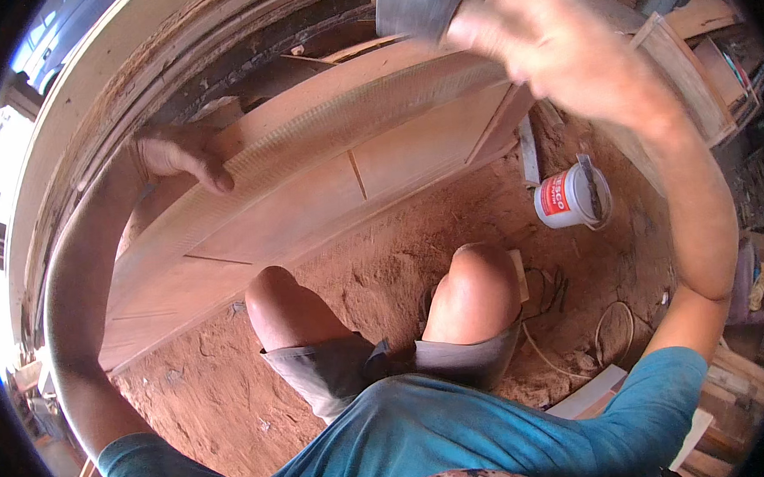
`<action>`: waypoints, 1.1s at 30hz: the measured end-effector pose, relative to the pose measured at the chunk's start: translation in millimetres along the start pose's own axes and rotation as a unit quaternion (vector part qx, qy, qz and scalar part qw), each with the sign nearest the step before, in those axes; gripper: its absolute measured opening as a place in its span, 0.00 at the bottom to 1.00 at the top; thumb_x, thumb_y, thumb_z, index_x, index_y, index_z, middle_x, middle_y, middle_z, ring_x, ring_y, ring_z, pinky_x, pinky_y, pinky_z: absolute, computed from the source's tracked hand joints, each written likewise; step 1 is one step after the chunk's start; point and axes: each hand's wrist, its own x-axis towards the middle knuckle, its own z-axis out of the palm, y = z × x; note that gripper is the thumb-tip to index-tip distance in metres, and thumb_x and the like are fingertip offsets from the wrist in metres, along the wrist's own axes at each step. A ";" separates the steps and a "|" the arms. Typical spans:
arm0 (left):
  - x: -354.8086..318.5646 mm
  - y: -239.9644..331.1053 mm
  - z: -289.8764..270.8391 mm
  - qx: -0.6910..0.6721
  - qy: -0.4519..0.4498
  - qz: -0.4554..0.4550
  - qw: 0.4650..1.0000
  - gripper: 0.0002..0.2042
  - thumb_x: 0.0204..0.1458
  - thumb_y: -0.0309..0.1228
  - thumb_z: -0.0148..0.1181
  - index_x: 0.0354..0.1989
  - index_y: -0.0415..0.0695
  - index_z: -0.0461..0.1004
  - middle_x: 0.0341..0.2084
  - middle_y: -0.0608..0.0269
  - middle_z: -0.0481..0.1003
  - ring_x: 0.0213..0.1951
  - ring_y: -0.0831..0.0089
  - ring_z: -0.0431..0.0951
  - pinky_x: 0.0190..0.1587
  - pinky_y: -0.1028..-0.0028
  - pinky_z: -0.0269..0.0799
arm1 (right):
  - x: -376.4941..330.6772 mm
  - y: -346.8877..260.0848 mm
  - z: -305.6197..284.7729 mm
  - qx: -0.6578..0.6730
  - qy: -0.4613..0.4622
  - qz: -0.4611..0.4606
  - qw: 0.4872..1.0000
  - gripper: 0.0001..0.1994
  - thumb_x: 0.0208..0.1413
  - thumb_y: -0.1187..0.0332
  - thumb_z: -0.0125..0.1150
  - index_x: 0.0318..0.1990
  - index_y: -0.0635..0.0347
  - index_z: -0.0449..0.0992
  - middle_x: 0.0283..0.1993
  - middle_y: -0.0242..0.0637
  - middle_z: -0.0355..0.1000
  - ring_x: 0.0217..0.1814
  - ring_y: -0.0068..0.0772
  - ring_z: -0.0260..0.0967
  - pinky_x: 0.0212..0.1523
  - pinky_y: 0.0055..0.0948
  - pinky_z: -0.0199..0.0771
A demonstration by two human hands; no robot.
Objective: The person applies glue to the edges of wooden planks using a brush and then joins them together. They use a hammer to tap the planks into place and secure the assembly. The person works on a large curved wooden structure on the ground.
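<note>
My right-hand fingers (483, 24) are closing around a flat grey scraper blade (420, 4) at the top edge of the wooden door panel (326, 181), while my left hand (180, 155) is pressing flat, fingers spread, on its ridged, combed strip. That strip is looking worked; the lower panels are appearing untouched. A white tub (569, 196) is standing on the dirt floor (384, 265).

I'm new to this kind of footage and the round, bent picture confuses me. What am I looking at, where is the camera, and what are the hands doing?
The camera sits on a person's head and looks down, so its wide lens bends straight edges. You see their blue shirt and bare knees above a sandy floor. A wooden door panel lies tilted before them. The left hand rests on its upper edge. The right hand, blurred, grips a flat grey blade-like tool over the panel's far end. A white tub stands on the sand at the right.
</note>
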 end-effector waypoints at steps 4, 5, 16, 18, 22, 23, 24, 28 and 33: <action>-0.8 -5.8 -13.5 -0.009 -0.008 -0.012 1.000 0.50 0.35 0.46 0.82 0.70 0.46 0.64 0.60 0.50 0.73 0.62 0.54 0.71 0.67 0.57 0.63 | 13.8 -0.5 0.9 -0.097 -0.031 -0.032 0.994 0.25 0.65 0.47 0.58 0.39 0.66 0.82 0.35 0.56 0.79 0.37 0.54 0.79 0.41 0.48 0.76; 3.1 -10.1 -11.3 -0.012 -0.015 -0.013 1.000 0.50 0.35 0.46 0.82 0.70 0.46 0.65 0.60 0.50 0.73 0.62 0.54 0.71 0.67 0.57 0.63 | 12.6 -10.2 -7.4 -0.066 -0.025 0.002 0.998 0.24 0.65 0.48 0.59 0.39 0.66 0.82 0.35 0.54 0.79 0.37 0.51 0.79 0.40 0.45 0.76; 2.2 -22.8 -18.3 -0.022 -0.024 -0.025 0.999 0.48 0.37 0.47 0.80 0.69 0.46 0.66 0.60 0.50 0.73 0.62 0.54 0.71 0.67 0.57 0.63 | 19.2 -40.6 -12.2 -0.109 -0.068 -0.080 0.988 0.24 0.75 0.54 0.43 0.36 0.65 0.76 0.22 0.41 0.71 0.19 0.30 0.71 0.22 0.36 0.78; 3.3 -29.6 -17.4 -0.026 -0.025 -0.035 0.999 0.47 0.37 0.47 0.80 0.69 0.46 0.66 0.60 0.50 0.73 0.62 0.55 0.71 0.67 0.57 0.64 | 13.1 -56.4 -15.8 -0.073 0.008 -0.055 0.996 0.25 0.75 0.53 0.45 0.37 0.68 0.77 0.21 0.40 0.72 0.17 0.28 0.69 0.18 0.34 0.74; 5.6 -27.9 -20.8 -0.032 -0.020 -0.030 0.999 0.47 0.38 0.47 0.79 0.69 0.46 0.66 0.60 0.50 0.73 0.62 0.55 0.71 0.67 0.58 0.64 | 10.5 -49.9 -1.7 -0.120 -0.036 -0.047 0.991 0.22 0.75 0.54 0.45 0.43 0.65 0.78 0.25 0.45 0.75 0.20 0.33 0.72 0.20 0.40 0.77; 5.3 -33.7 -21.5 -0.033 -0.017 -0.037 0.999 0.46 0.38 0.47 0.79 0.69 0.46 0.66 0.60 0.50 0.73 0.62 0.55 0.71 0.67 0.58 0.64 | 15.9 -35.1 18.9 -0.118 -0.087 -0.059 0.987 0.21 0.75 0.55 0.44 0.45 0.63 0.79 0.26 0.46 0.76 0.22 0.35 0.74 0.23 0.43 0.79; 9.6 -34.6 -20.2 -0.034 -0.017 -0.030 0.999 0.46 0.38 0.48 0.79 0.69 0.46 0.67 0.60 0.50 0.73 0.62 0.55 0.71 0.67 0.58 0.64 | 21.7 -17.6 19.1 -0.099 -0.102 -0.078 0.987 0.22 0.75 0.54 0.43 0.45 0.62 0.79 0.25 0.46 0.75 0.22 0.35 0.74 0.23 0.43 0.79; -5.9 -24.9 -21.3 -0.019 0.012 -0.048 0.999 0.45 0.39 0.48 0.79 0.69 0.46 0.67 0.60 0.50 0.73 0.62 0.55 0.71 0.67 0.58 0.64 | 9.2 -18.0 -15.2 -0.022 -0.051 -0.049 0.997 0.22 0.75 0.55 0.43 0.41 0.62 0.80 0.22 0.42 0.73 0.19 0.27 0.71 0.20 0.35 0.76; 50.0 -37.4 -16.8 -0.038 0.004 -0.018 0.999 0.45 0.40 0.48 0.78 0.68 0.45 0.67 0.60 0.50 0.73 0.62 0.55 0.71 0.67 0.58 0.64 | -20.0 -20.7 -45.9 -0.042 0.138 0.022 0.989 0.20 0.76 0.58 0.44 0.41 0.65 0.77 0.28 0.37 0.74 0.23 0.22 0.69 0.20 0.23 0.72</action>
